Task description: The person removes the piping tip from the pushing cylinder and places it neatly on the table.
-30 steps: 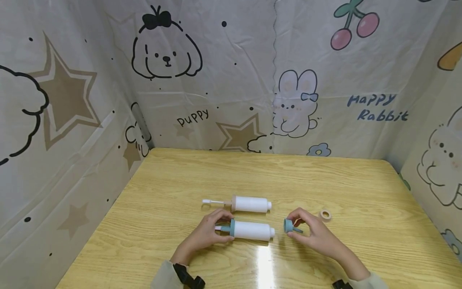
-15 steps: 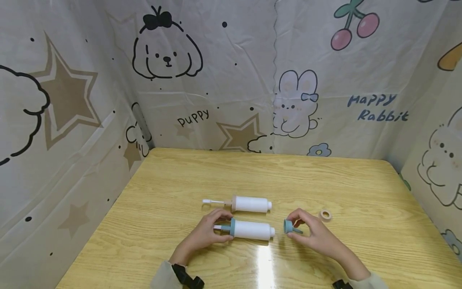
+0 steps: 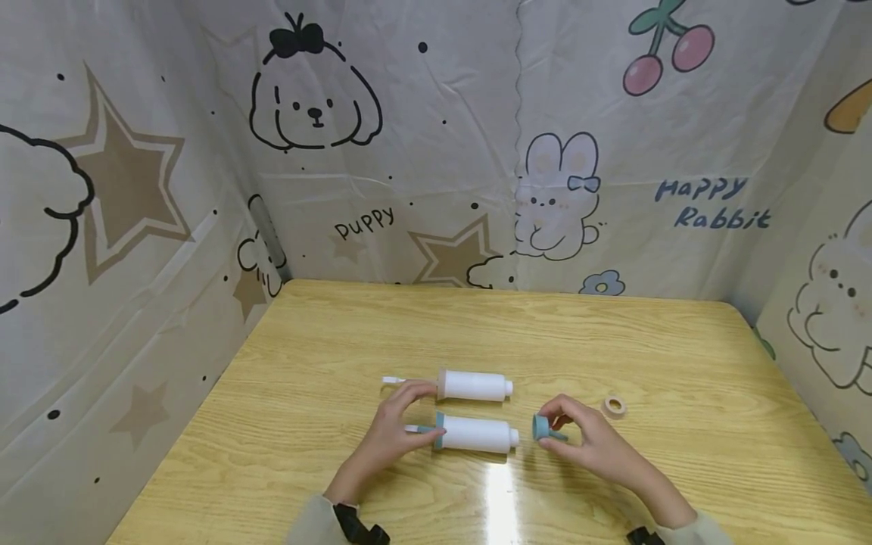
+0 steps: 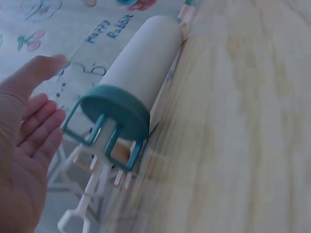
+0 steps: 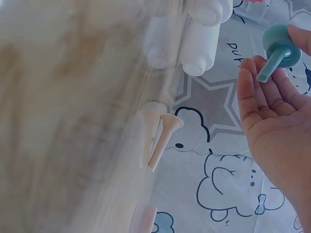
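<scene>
Two syringe-like white tubes lie side by side on the table in the head view. The nearer white tube (image 3: pixel 477 436) has a teal collar, finger loops and a white rod at its left end. The farther tube (image 3: pixel 472 385) has a beige collar. My left hand (image 3: pixel 393 431) is spread around the nearer tube's rod end, thumb close over the collar, fingertips near the beige collar. In the left wrist view this hand stands apart from the teal collar (image 4: pixel 119 111). My right hand (image 3: pixel 581 430) pinches a teal funnel-shaped cap (image 5: pixel 278 43), its stem pointing away from the tube.
A small beige funnel-shaped piece (image 3: pixel 614 407) stands right of the tubes, its narrow end down in the right wrist view. The wooden table (image 3: pixel 327 325) meets a printed cloth (image 3: pixel 436 151) hanging behind and at both sides.
My left hand has loosened from the teal collar; its fingers have spread toward the farther tube. The right hand has shifted slightly left with the teal cap. Both tubes stay in place.
</scene>
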Demonstrator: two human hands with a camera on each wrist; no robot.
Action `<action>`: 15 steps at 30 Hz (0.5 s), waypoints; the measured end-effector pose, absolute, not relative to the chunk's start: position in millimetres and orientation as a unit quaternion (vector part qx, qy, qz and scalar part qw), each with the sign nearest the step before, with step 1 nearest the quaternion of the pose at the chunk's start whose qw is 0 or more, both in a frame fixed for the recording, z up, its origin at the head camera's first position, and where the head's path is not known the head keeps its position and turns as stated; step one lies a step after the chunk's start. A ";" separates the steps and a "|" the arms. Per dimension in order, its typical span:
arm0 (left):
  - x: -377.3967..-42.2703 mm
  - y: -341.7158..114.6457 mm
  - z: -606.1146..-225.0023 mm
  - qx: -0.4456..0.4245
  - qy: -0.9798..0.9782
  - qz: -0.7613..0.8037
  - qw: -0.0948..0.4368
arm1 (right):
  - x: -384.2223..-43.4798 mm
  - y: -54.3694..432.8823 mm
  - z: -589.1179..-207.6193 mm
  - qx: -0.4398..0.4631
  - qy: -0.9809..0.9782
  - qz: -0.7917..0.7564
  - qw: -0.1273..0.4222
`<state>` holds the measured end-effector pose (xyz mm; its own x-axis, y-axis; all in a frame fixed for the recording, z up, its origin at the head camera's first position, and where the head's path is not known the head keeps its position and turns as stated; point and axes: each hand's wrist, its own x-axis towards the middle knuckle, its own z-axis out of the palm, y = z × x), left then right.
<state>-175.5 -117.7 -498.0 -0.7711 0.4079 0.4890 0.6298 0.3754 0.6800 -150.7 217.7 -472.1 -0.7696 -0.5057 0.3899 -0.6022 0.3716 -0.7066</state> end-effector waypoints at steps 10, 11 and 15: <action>-173.6 -91.7 -492.4 -0.353 -0.805 -0.457 0.139 | -153.2 209.8 -473.7 0.331 -0.826 0.452 0.056; -173.4 -88.8 -491.8 -0.355 -0.804 -0.456 0.137 | -153.2 209.0 -473.5 0.330 -0.827 0.452 0.055; -172.8 -77.8 -490.9 -0.370 -0.805 -0.445 0.134 | -153.9 205.2 -472.8 0.331 -0.827 0.451 0.050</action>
